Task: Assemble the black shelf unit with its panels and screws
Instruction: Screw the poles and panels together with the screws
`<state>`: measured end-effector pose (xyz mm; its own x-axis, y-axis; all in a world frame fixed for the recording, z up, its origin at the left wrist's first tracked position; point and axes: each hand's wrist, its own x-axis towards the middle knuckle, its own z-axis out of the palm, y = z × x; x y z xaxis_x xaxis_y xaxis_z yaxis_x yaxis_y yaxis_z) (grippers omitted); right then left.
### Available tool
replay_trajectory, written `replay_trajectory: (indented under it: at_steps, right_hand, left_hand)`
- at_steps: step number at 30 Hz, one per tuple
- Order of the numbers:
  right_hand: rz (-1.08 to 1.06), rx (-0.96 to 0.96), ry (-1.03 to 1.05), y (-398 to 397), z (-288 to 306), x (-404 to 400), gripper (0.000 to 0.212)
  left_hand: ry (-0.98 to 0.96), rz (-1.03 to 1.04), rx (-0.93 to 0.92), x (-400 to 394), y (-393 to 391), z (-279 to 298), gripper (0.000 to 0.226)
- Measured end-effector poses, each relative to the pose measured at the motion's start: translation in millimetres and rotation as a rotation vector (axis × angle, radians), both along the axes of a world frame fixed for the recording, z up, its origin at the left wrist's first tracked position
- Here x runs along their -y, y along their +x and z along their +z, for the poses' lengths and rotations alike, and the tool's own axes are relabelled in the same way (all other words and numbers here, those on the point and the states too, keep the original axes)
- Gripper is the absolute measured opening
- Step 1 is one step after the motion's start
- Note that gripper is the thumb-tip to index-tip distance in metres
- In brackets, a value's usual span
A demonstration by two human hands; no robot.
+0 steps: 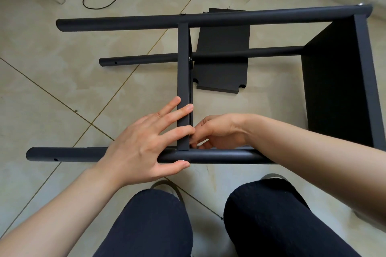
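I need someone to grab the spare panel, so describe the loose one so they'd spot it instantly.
Find the shelf frame lying on the tiled floor. Look through it, between its two far tubes: the loose panel lies flat on the tiles, unlike the fitted, upright panels, with notched corners.

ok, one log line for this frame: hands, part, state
left hand: braces middle panel and near tube | right hand: fingers curled at joint, contents hidden | spare panel: on floor

Both forearms are bare, with no sleeves, watch or rings showing on the left hand or right hand. Dark navy ribbed trousers cover both knees at 6 o'clock.
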<state>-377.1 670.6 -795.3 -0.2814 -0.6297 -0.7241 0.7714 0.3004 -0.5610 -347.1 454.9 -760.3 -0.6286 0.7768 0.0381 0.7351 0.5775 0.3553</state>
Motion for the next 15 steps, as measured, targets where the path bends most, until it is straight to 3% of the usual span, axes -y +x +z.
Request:
replay_trajectory:
  at_steps: [11,15]
  right_hand:
    - [-0.02,0.01,0.014,1.4,-0.6,-1.7,0.016]
    - [-0.005,0.019,-0.005,1.9,0.0,-1.7,0.009]
  left_hand:
    - [-0.006,0.005,-0.011,-1.2,0.2,-1.7,0.058]
    - [-0.008,0.006,-0.016,-1.5,0.4,-1.5,0.058]
